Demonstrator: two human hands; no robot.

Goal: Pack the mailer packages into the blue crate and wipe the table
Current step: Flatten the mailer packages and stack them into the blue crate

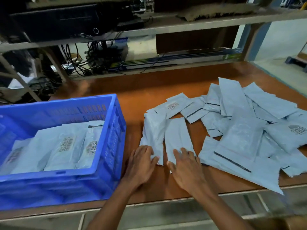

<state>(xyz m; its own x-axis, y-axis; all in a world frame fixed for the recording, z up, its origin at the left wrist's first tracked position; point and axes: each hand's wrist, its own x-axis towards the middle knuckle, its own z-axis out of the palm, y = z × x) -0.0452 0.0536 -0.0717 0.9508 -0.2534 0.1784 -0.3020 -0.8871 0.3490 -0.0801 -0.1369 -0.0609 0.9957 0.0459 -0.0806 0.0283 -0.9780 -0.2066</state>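
I am looking down through the head camera at a job that I am judging to be short of halfway. The blue plastic slatted crate (49,175) is sitting at the left of the brown laminate tabletop (149,85). Several pale grey-blue plastic mailer packages (66,146) are already lying inside it, side by side with their printed labels up, so the packing is under way. To the right of the crate a loose heap of the same flat mailer packages (240,130) is spreading across the tabletop, overlapping at all angles and reaching the near edge. There seem to be more out there than in the crate, though the overlap is making a true count impossible. Both hands are working at the near left end of that heap. The left hand (142,161) is resting with fingers straight and spread on the near end of one long narrow mailer (152,135), and the right hand (186,166) is lying the same way on the narrow mailer just beside it (177,138). Neither hand is gripping anything — the fingers are pressing flat, not curling round an edge. I am reading this as the start of gathering the next pair, both of which are lying flat just right of the crate. As I am judging it, most of the heap is waiting to be moved over, and all of the wiping is yet to come. I am seeing no cloth in view.
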